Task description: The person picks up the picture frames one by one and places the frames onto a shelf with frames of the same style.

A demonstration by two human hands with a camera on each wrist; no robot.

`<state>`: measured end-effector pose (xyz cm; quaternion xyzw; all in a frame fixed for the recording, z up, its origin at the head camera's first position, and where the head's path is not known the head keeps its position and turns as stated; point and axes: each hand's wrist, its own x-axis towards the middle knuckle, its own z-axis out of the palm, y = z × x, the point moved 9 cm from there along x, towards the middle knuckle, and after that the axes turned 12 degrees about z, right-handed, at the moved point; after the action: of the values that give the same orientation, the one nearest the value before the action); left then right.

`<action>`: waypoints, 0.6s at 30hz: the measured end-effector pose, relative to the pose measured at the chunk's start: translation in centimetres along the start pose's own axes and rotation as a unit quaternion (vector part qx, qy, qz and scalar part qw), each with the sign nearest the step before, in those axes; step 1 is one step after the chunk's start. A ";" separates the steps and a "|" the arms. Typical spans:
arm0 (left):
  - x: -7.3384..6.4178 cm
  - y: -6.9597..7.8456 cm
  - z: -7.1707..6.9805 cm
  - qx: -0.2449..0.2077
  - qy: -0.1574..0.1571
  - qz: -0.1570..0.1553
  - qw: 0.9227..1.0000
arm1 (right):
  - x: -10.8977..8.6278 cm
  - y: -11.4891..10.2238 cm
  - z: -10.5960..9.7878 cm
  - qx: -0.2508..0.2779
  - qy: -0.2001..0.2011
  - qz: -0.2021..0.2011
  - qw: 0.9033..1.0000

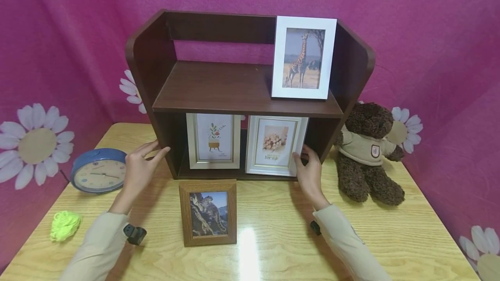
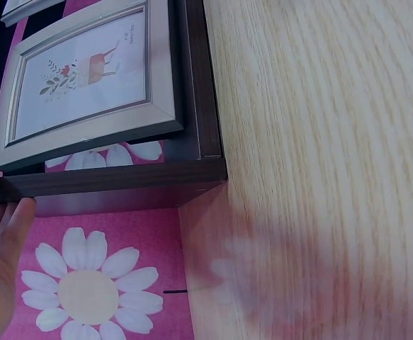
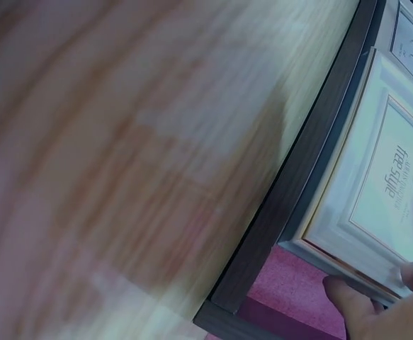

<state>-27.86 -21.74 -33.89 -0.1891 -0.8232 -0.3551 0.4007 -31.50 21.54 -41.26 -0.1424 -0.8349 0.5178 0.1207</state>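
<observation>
A dark brown two-tier shelf (image 1: 218, 86) stands on the table. At its left side, my left hand (image 1: 138, 170) pinches the side panel's front edge, with thumb and fingers on opposite faces in the left wrist view. In the lower tier, my right hand (image 1: 310, 177) pinches the lower right edge of a white photo frame (image 1: 273, 144) with a flower picture and lettering. Beside that frame, to the left, stands a champagne-coloured photo frame (image 1: 213, 142) with a potted-plant picture. Its base appears in the left wrist view, just inside the panel.
On the upper tier, a white giraffe photo frame (image 1: 304, 57) stands at the right. A brown wooden photo frame (image 1: 208, 213) is in front of the shelf. To the left are a blue clock (image 1: 99, 171) and neon yellow yarn (image 1: 65, 225); a teddy bear (image 1: 369, 155) sits right.
</observation>
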 end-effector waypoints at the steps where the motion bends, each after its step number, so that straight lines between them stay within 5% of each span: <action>1: 0.0 0.0 0.0 0.002 -0.001 -0.001 1.000 | 0.0 0.0 0.0 -0.002 0.000 0.001 1.000; 18: 0.0 -0.1 0.0 -0.003 0.004 -0.001 1.000 | -0.8 -0.1 -0.3 0.018 -0.024 -0.002 1.000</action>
<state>-27.93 -21.80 -33.96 -0.1886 -0.8206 -0.3587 0.4031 -30.64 21.42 -41.12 -0.1260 -0.8283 0.5359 0.1042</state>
